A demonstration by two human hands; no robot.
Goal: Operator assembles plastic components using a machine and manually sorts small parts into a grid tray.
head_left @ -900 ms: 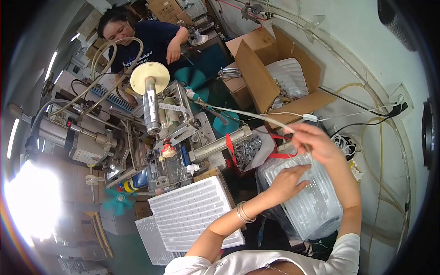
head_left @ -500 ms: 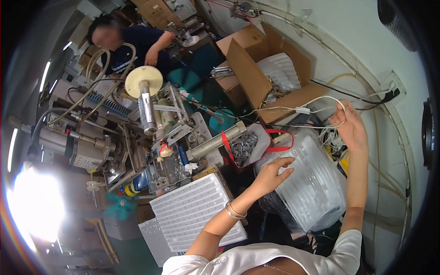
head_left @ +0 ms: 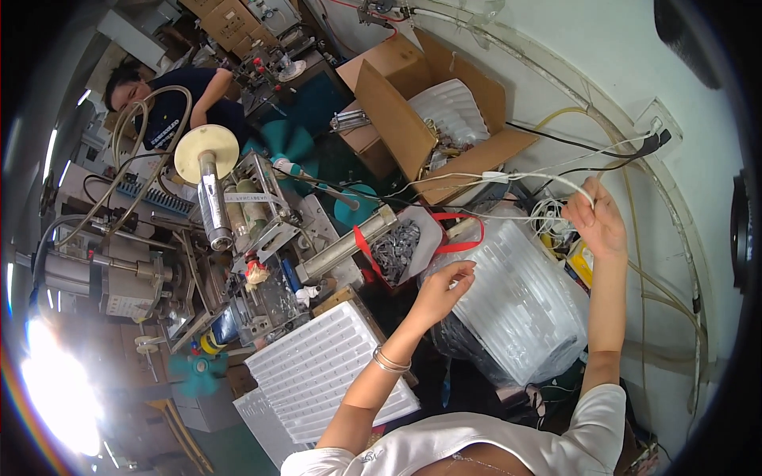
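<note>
White cord (head_left: 565,182) arcs leftward from right hand (head_left: 601,224), clamped on it; left hand (head_left: 436,295), fingers apart

White cable (head_left: 549,176) in the right hand (head_left: 597,220), left hand (head_left: 441,295) near plastic-wrapped trays (head_left: 520,301).

The left hand (head_left: 443,293) has drawn back from the plastic-wrapped trays' (head_left: 520,295) middle toward their left edge. The right hand (head_left: 597,222) has carried the white cable (head_left: 549,178) wallward.
</note>
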